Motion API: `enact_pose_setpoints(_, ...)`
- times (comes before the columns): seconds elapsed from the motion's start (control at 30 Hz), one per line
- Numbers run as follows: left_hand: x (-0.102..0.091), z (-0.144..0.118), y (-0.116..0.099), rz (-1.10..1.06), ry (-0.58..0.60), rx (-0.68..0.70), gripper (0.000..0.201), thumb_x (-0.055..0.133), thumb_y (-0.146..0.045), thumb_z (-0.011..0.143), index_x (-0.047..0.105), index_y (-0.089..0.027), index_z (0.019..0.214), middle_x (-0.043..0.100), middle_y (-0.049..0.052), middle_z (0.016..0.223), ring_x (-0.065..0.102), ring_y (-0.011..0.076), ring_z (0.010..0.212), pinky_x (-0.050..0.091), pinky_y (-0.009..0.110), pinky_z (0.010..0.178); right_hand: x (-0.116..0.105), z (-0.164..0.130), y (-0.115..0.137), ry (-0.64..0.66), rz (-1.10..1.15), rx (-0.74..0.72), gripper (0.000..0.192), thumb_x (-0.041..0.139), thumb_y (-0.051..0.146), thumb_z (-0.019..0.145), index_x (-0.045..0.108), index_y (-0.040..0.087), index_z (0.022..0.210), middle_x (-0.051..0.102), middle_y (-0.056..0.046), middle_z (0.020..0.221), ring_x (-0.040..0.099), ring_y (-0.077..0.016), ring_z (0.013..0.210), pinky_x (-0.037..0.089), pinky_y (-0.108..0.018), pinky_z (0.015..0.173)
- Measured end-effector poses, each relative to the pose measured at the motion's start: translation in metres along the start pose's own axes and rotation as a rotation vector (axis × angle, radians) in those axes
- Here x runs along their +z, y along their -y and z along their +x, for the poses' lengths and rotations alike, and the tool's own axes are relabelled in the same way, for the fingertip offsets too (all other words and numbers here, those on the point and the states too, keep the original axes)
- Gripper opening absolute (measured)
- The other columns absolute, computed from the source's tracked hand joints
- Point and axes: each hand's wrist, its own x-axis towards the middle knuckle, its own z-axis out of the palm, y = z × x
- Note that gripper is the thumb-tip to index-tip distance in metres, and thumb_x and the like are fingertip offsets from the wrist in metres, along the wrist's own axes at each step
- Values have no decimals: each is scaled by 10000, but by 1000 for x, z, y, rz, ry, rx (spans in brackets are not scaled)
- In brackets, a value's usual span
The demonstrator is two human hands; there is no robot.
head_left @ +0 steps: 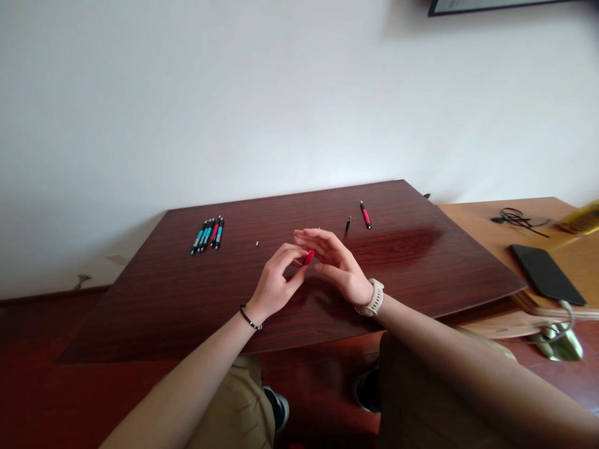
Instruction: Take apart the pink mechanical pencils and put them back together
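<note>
Between the thumb and fingers of my left hand is a red pen barrel, its end sticking out toward the right. My right hand is beside it, fingers stretched out and thumb apart, with nothing visible in its grasp. Beyond the right hand lie a short black pen part and a red-and-black pen. A tiny light-coloured piece rests on the table left of the hands. Farther left, several turquoise and red pens lie side by side in a group.
The dark wooden table stands close to a white wall. A lighter wooden table adjoins on the right, bearing a black flat case, a coiled black cable and a yellow object. A green item hangs below its edge.
</note>
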Motion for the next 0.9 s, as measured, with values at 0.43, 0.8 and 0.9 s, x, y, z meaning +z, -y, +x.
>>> enact_pose_setpoints(0.43, -7, -3, -6, 148, -73, 234, 251, 652, -86, 990, 684, -259, 1169, 703, 60, 1126, 685, 210, 1085, 584, 395, 957, -49, 2, -15, 40, -1116, -89, 459, 472, 92, 994, 674, 228, 1383, 639, -129, 1357, 584, -290, 1276, 473, -503, 1166)
enact_pose_setpoints(0.8, -3, -2, -4, 161, -90, 56, 77, 627, -203, 1035, 657, -224, 1102, 705, 74, 1111, 694, 194, 1001, 620, 354, 880, -45, 1, -22, 190, -1513, 55, 386, 506, 308, 1089, 684, 202, 1414, 646, -158, 1404, 545, -344, 1227, 500, -534, 1080)
enact_pose_setpoints(0.9, -1, -2, -3, 150, -115, 12, 54, 629, -220, 1035, 659, -219, 1080, 708, 70, 1110, 698, 180, 958, 625, 323, 831, -44, 1, -22, 172, -1535, 58, 352, 489, 293, 1095, 703, 194, 1357, 672, -149, 1373, 556, -331, 1236, 495, -496, 1085)
